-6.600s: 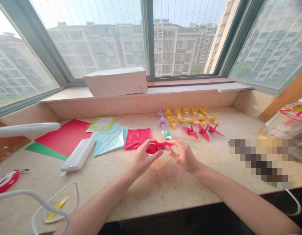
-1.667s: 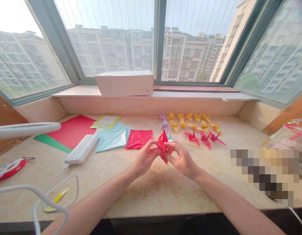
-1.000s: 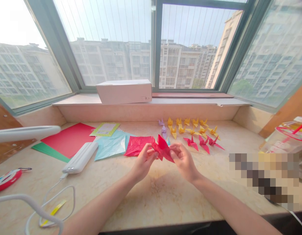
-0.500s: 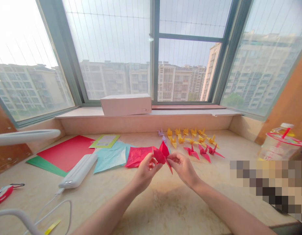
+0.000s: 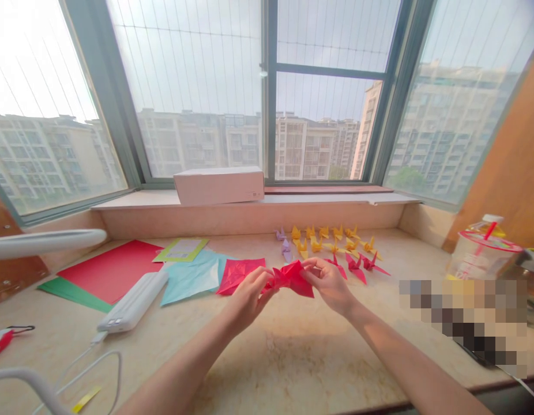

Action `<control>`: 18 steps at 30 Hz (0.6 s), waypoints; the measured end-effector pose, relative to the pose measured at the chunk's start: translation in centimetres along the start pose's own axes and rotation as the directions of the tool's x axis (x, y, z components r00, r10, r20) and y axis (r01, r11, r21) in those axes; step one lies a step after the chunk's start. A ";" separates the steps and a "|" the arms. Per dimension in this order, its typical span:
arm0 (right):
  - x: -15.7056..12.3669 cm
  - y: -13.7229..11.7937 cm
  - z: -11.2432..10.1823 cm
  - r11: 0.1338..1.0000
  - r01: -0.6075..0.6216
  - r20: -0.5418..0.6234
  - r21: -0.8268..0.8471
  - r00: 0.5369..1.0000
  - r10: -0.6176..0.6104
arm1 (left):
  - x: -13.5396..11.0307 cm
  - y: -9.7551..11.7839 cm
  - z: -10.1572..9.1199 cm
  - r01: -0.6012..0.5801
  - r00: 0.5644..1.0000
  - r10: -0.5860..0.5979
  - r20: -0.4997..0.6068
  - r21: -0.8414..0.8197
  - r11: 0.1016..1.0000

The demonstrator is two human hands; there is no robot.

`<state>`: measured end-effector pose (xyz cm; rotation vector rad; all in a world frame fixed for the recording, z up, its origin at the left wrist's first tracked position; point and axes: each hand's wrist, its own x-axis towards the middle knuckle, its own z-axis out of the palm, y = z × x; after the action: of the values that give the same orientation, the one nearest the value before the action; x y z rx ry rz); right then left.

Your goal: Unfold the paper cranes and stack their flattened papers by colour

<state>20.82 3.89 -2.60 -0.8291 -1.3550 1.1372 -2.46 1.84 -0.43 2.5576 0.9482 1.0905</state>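
Note:
Between my hands, above the stone counter point(image 5: 267, 357), is a partly folded red paper crane point(image 5: 293, 278). My left hand point(image 5: 252, 294) pinches its left end, and the fingers hide part of that side. With thumb and forefinger, my right hand point(image 5: 330, 282) grips the upper right edge of the paper. Behind them lies a creased red paper sheet point(image 5: 239, 275), beside a crumpled light blue sheet point(image 5: 193, 279). Finished red cranes point(image 5: 354, 264) stand just beyond my right hand, with several yellow cranes point(image 5: 316, 244) and two lilac cranes point(image 5: 286, 249) farther back.
Flat red paper point(image 5: 115, 268) and green paper point(image 5: 72, 291) lie at left, near a white power bank point(image 5: 132, 305) with a cable. A white box point(image 5: 219, 185) sits on the sill. A plastic cup with a red straw point(image 5: 478, 256) stands at right.
The red paper has been turned in my hands; its upright point is gone and it now spreads sideways to the lower right. Both hands still grip it. The view has shifted slightly.

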 end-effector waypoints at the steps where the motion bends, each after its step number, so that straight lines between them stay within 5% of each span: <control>1: 0.1 0.0 -0.2 1.000 0.001 0.003 -0.007 1.000 -0.001 | 0.0 0.0 0.0 -0.016 1.000 0.016 0.000 0.045 0.999; 5: -0.1 0.0 -0.7 0.985 0.048 0.032 -0.168 0.999 -0.043 | 0.0 0.0 -0.4 -0.102 0.995 0.101 0.018 0.236 0.966; 8: -0.6 -0.2 -0.8 0.862 0.214 0.041 -0.460 0.975 -0.220 | 0.2 0.1 -0.8 -0.181 0.983 0.165 0.079 0.285 0.941; 11: -1.2 -1.0 -0.4 0.584 0.433 0.234 -0.686 0.892 -0.386 | 0.3 0.2 -1.0 -0.223 0.971 0.191 0.144 0.259 0.940; 14: -1.7 -1.9 0.1 0.373 0.614 0.481 -0.696 0.783 -0.394 | 0.3 0.1 -0.9 -0.228 0.966 0.187 0.179 0.252 0.940; 18: -1.7 -2.4 0.0 0.372 0.695 0.585 -0.615 0.719 -0.375 | 0.1 -0.2 -0.8 -0.248 0.960 0.199 0.199 0.268 0.931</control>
<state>21.35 1.58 -0.87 -0.6790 -2.3257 0.0192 -3.05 2.02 0.08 3.0054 0.8430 0.8161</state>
